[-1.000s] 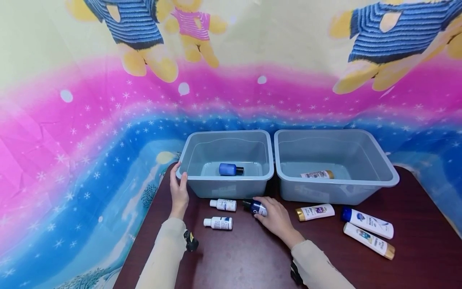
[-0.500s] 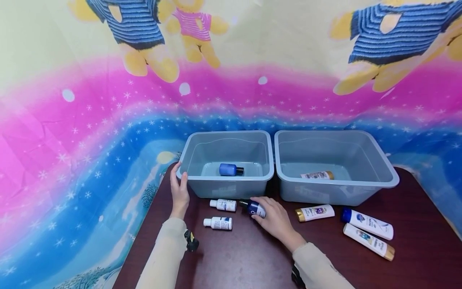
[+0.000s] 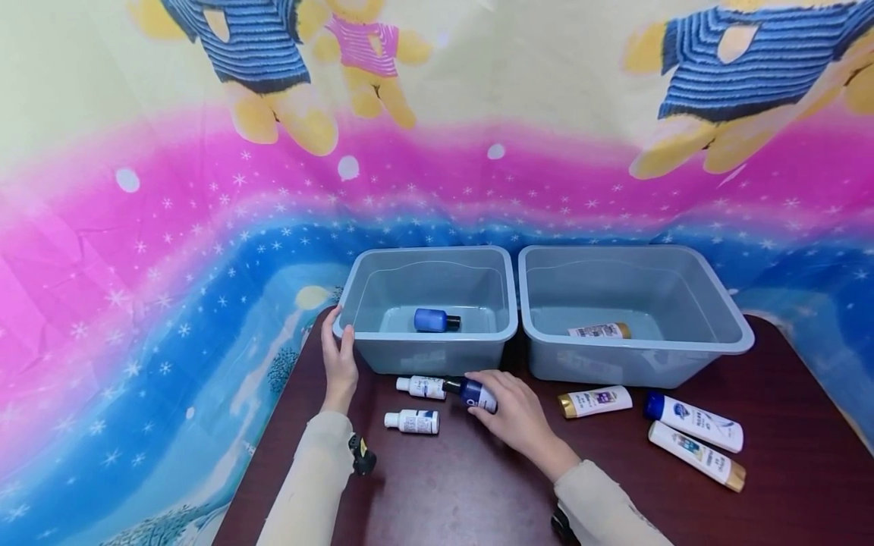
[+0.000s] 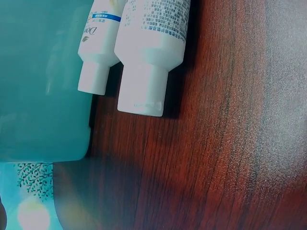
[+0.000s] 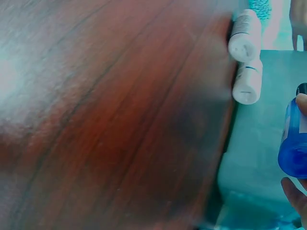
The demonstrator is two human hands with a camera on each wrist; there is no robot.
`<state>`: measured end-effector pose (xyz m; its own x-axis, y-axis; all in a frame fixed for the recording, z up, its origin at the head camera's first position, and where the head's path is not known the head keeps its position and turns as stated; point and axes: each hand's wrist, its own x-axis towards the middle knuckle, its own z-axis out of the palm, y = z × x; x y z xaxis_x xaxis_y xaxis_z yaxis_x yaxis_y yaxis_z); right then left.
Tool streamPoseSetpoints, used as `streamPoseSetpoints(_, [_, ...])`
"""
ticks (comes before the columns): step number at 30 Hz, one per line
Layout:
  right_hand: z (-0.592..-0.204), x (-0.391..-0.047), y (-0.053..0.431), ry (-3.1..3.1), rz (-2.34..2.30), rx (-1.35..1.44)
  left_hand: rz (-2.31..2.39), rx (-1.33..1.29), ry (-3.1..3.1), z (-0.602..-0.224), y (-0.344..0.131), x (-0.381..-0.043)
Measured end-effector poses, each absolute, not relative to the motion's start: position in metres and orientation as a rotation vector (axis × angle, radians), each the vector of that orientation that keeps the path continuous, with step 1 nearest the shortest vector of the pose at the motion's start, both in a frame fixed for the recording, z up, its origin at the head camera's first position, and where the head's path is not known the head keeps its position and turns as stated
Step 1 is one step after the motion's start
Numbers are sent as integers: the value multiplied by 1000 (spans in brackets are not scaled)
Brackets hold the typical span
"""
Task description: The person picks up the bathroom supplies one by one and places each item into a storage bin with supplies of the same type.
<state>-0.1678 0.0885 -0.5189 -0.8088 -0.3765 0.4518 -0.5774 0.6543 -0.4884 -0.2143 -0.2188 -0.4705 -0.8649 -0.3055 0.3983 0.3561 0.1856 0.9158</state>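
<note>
In the head view my right hand [image 3: 515,409] grips a dark blue bottle [image 3: 476,394] by its base end, black cap pointing left. Its cap overlaps the end of a small white bottle [image 3: 425,387]; whether they touch I cannot tell. The right wrist view shows the blue bottle [image 5: 293,143] between thumb and fingers at the right edge. A second small white bottle [image 3: 415,422] lies nearer me. My left hand [image 3: 340,371] touches the front left corner of the left grey bin [image 3: 437,355], fingers fairly straight. Inside that bin lies a blue bottle with black cap [image 3: 432,320].
A right grey bin [image 3: 614,364] holds a white bottle with a gold cap [image 3: 601,331]. On the brown table [image 3: 451,493], at right, lie a gold-capped white bottle [image 3: 597,401], a blue-capped white bottle [image 3: 703,425] and another gold-capped one [image 3: 698,455]. A patterned cloth [image 3: 423,167] hangs behind.
My right hand has shifted slightly left with the dark blue bottle, whose cap now overlaps the upper white bottle. The left hand stays at the bin corner.
</note>
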Motion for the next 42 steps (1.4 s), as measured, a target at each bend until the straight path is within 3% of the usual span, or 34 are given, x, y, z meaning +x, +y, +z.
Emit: streamPoseSetpoints(42, [-441,-156,67,-2366,865,955,-1719,-45,-1968,-471,-219,-215])
